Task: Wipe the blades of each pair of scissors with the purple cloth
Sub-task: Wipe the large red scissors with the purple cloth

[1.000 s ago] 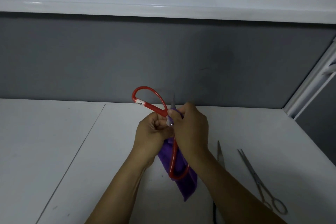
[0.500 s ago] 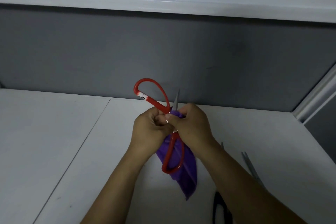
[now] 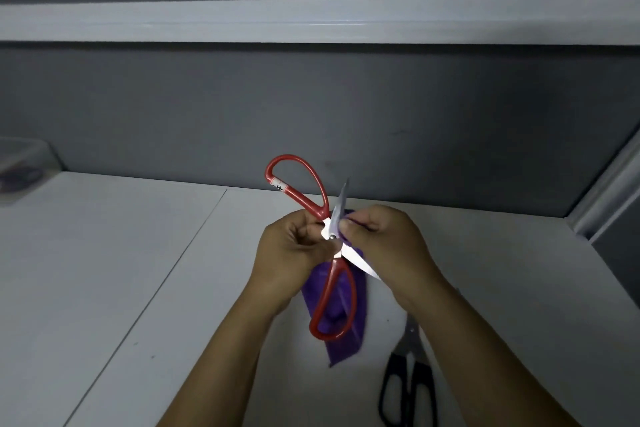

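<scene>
Black-handled scissors (image 3: 396, 364) lie set aside toward the desk's (image 3: 138, 253) near right edge. Above the desk's middle, the left hand (image 3: 291, 250) has its grip closed at the pivot of the red-handled scissors (image 3: 330, 236), whose blades are spread, evidently to expose each face. The right hand (image 3: 384, 243) pinches the purple cloth (image 3: 344, 350) against the upright blade. The cloth's tail hangs behind the lower handle.

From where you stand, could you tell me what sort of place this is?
Probably an office cubicle or workstation: a white desk backed by a grey partition wall with a white rail across it.
</scene>
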